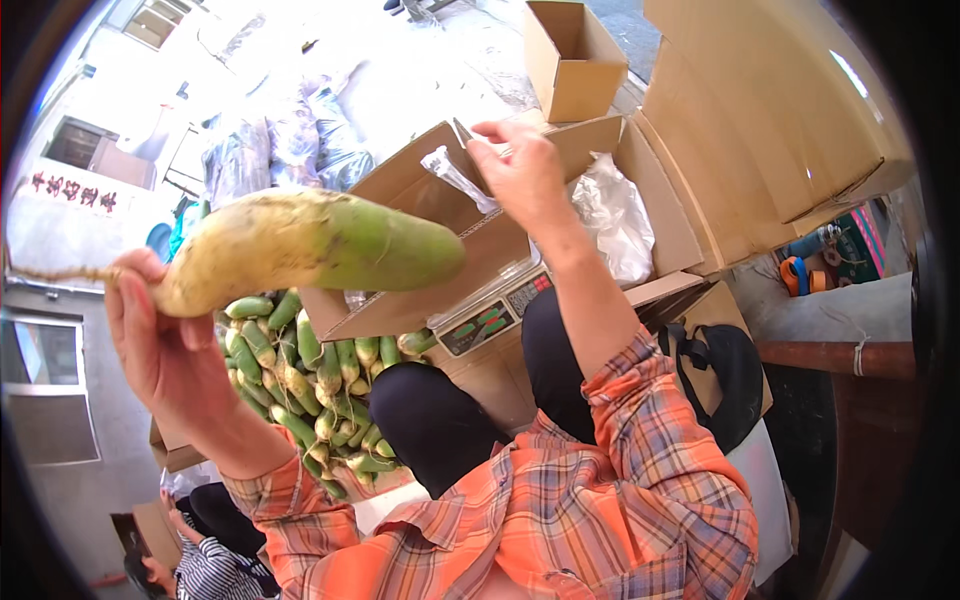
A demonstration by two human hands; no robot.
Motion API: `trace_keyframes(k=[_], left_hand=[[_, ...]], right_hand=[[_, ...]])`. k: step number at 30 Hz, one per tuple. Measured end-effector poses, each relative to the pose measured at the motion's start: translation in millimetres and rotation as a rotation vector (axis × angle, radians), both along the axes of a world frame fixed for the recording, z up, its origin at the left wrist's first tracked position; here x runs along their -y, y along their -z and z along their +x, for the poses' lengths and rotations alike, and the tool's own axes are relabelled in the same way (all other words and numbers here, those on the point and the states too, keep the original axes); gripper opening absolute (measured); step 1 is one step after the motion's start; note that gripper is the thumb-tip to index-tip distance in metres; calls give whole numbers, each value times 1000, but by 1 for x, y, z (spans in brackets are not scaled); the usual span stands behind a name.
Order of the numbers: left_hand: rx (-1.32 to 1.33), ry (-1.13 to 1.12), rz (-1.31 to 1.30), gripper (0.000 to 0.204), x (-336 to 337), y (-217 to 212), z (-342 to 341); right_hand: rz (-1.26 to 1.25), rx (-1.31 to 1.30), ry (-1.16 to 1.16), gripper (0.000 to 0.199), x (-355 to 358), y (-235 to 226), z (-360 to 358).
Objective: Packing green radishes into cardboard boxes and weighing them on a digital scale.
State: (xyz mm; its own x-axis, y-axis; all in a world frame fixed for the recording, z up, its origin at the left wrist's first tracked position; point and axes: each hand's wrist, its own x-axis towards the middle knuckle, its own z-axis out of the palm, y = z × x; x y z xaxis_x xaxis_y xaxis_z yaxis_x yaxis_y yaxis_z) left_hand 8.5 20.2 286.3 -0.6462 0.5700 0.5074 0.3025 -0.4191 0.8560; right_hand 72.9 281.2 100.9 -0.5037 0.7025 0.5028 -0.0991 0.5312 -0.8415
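From my distant seat, I watch the left hand (160,340) at the left of the frame with its fingers closed around the tapered root end of a large radish (310,240), pale at that end and green at the other. The radish hangs in the air left of centre, lying nearly level across my view, its thin root trailing toward the left edge.

The right hand (525,170), above centre, has thumb and fingertips pinched on a thin, blade-like tool (463,133); I cannot tell exactly what it is. That hand shows over an open cardboard box (660,190), which has a crumpled white plastic bag (612,222) in its right part.

Near the centre I see a scale (480,330) with a keypad, just beyond the wearer's knees. A pile of smaller radishes (320,390) spreads below the held one. At the lower left sits another person in a striped top (215,570).
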Motion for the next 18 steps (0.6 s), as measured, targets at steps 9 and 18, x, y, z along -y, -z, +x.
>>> trace_keyframes(k=[9,18], left_hand=[[94,83,-280,9,-101,26,61],[86,411,-337,7,-150,85,140]], right_hand=[[-170,-216,-246,10,-6,-108,132],[204,-57,-144,16,6,-105,198]])
